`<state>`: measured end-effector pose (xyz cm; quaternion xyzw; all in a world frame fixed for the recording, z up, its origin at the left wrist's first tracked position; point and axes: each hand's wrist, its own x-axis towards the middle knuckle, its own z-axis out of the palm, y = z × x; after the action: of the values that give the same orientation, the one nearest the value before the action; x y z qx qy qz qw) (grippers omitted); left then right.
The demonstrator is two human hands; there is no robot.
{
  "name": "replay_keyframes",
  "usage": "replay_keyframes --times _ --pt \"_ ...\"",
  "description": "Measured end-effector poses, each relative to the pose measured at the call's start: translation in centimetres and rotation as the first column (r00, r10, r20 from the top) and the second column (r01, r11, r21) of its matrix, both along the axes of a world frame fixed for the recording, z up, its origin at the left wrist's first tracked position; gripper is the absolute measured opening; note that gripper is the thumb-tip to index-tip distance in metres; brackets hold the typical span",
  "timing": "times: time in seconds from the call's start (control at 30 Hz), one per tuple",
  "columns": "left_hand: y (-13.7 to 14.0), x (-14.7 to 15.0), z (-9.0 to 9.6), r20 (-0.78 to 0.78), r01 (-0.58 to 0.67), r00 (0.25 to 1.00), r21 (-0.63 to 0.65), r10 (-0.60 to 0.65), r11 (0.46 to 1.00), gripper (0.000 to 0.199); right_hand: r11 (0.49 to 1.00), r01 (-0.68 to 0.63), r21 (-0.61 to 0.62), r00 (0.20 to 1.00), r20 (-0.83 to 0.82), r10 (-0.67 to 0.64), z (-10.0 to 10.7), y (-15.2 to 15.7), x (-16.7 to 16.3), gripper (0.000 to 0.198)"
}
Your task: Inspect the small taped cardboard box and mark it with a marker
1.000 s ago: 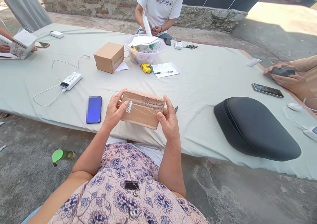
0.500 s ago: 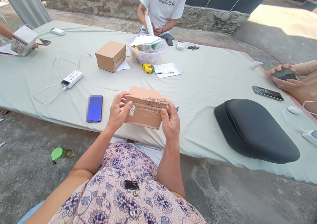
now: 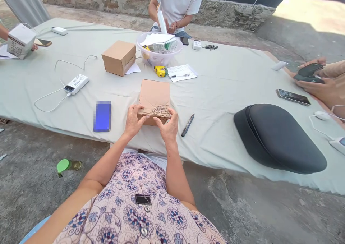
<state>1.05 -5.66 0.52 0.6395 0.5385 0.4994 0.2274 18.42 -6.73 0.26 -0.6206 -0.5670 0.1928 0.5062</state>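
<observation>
Directly in front of me on the cloth-covered table (image 3: pixel 212 93) is a brown cardboard box (image 3: pixel 155 92), its near edge marked with dark scribbled lines. My left hand (image 3: pixel 133 122) grips the near left corner, thumb on the front side. At the near right corner, my right hand (image 3: pixel 168 125) holds the box the same way, its thumb pressed to the front. Both hands are closed on it, and their fingers partly hide the front face. A black marker pen (image 3: pixel 188 125) lies to the right of my right hand. To the left lies a phone (image 3: pixel 102 116) with its screen blurred.
A second cardboard box (image 3: pixel 118 58), a filled plastic basin (image 3: pixel 159 57), a yellow tape measure (image 3: pixel 161 71) and a written sheet (image 3: pixel 183 73) stand farther back. A power bank (image 3: pixel 77 84) lies left, a black padded seat (image 3: pixel 280 138) right. Other people sit around the table.
The box has tipped so its top now faces up, lower and flatter toward the table. My right hand has moved left along it, uncovering the marker pen.
</observation>
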Motion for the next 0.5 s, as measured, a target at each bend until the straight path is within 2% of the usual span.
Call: replay_keyframes --times 0.1,0.2,0.37,0.5 --pt "0.2 0.1 -0.4 -0.004 -0.019 1.000 0.008 0.019 1.000 0.042 0.995 0.090 0.029 0.994 0.065 -0.092 -0.1 0.4 -0.8 0.070" --pt "0.5 -0.1 -0.6 -0.004 -0.025 1.000 0.029 0.025 0.999 0.042 0.991 0.129 0.020 0.989 0.071 -0.130 -0.1 0.8 -0.9 0.067" --pt "0.9 -0.8 -0.8 0.014 -0.003 1.000 0.072 0.002 0.997 0.039 0.999 0.031 0.022 0.997 -0.070 -0.030 -0.3 1.0 0.1 0.055" --pt "1.1 -1.1 -0.8 0.054 -0.018 0.998 0.068 0.014 0.998 0.039 0.997 -0.025 0.079 0.988 -0.149 0.037 -0.7 1.0 0.6 0.050"
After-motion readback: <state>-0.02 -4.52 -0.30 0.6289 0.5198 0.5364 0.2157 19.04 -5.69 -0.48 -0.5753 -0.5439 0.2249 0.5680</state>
